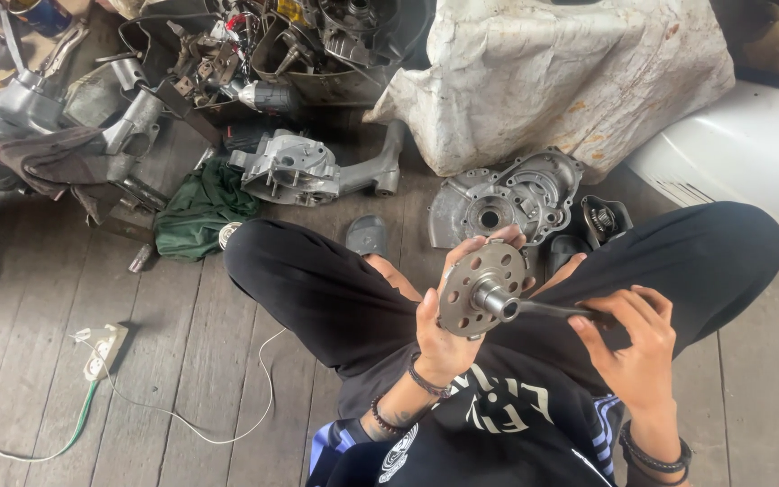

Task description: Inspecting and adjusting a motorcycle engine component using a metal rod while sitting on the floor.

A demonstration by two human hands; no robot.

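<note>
1. Person sits cross-legged on the plank floor [182, 361]; both hands up over the lap, working on one part.
2. Left hand [444, 329] holds a round perforated metal disc [472, 281] by its rim; fingers curled round the edge, thumb low, fingertips showing over the top; firm hold.
3. Disc has a short hub at centre; a dark tool shaft [547, 309] is seated in that hub.
4. Right hand [628, 347] is on the far end of the tool shaft; fingers partly curled round it, not fully closed; cannot tell how tight.
5. Progress, my read: disc is already off any housing and in hand; tool engaged at the hub; hub fastener looks still in place, so the turning work is mid-way at best.
6. Orientation: disc face tilts up toward the wearer and to their right; hub axis points the same way; tool shaft's long axis runs roughly level, left to right, from hub to right hand.
7. Around: open engine case cover [507, 203] on the floor just past the knees; another engine casing [295, 171] and a green cloth [200, 207] further left; crumpled white sheet [570, 72] behind; power strip [104, 350] with white cable at left.
</note>
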